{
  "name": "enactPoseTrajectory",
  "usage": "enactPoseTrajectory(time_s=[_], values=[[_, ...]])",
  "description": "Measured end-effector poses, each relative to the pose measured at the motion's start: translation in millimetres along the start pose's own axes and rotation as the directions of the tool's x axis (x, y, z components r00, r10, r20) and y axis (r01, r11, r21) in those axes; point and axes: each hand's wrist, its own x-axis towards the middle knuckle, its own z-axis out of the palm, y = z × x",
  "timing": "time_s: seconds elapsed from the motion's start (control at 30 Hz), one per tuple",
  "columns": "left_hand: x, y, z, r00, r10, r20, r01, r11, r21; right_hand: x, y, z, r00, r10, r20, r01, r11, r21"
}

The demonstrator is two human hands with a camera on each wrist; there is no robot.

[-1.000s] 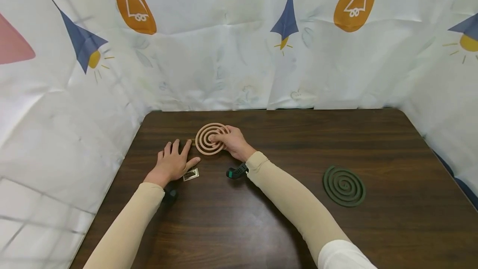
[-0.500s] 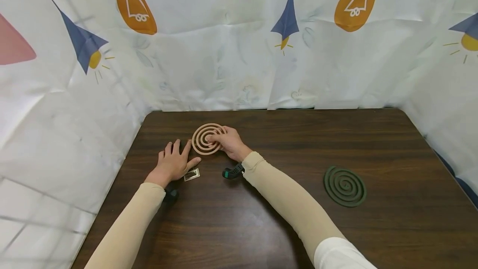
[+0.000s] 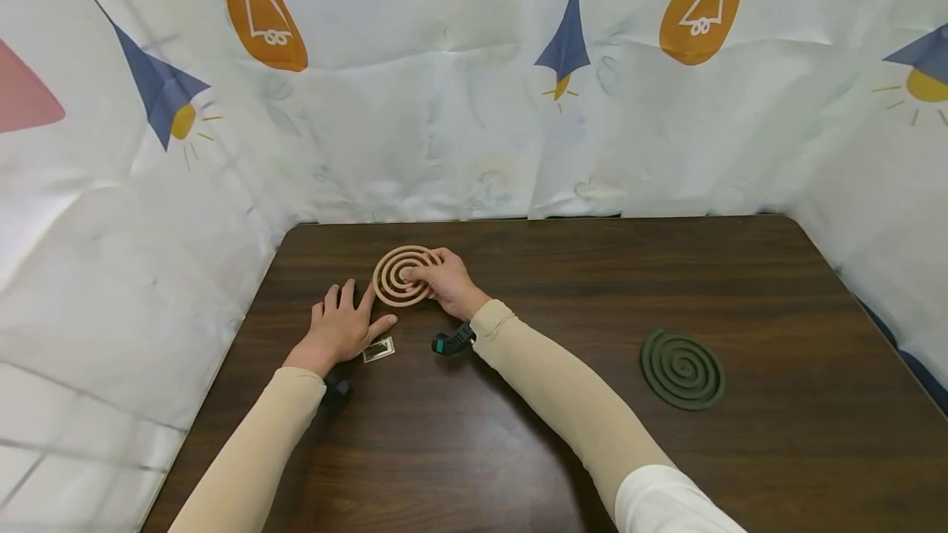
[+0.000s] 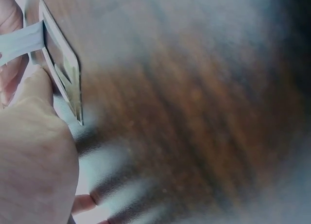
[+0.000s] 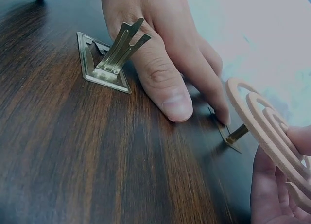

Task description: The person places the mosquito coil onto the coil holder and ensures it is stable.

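Note:
My right hand (image 3: pixel 450 282) pinches a tan mosquito coil (image 3: pixel 376 280) between thumb and fingers near the table's far left. In the right wrist view, the coil (image 5: pixel 264 140) is tilted, and the upright prong of a small metal coil stand (image 5: pixel 237 133) meets its underside. My left hand (image 3: pixel 339 331) lies on the table with fingers spread, its index fingertip on that stand's base. Beside the left thumb is a second metal coil stand (image 5: pixel 109 68), its forked prong raised; the left wrist view shows its flat base (image 4: pixel 73 83) close up.
A dark green mosquito coil (image 3: pixel 683 368) lies flat on the right side of the brown wooden table (image 3: pixel 778 286). A patterned white curtain (image 3: pixel 474 130) hangs behind the table and along its sides.
My right hand has shifted slightly left with the tan mosquito coil, bringing its edge up to the left index finger. The left hand has stayed in place.

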Motion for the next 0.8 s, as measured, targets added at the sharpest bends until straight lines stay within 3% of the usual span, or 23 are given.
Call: enactPoseTrajectory(time_s=[0.8], values=[[-1.3, 0.4, 1.2, 1.0, -0.006, 0.008, 0.006, 1.0, 0.014, 9, 0, 15, 1.0, 0.026, 0.018, -0.027, 0.997, 0.074]])
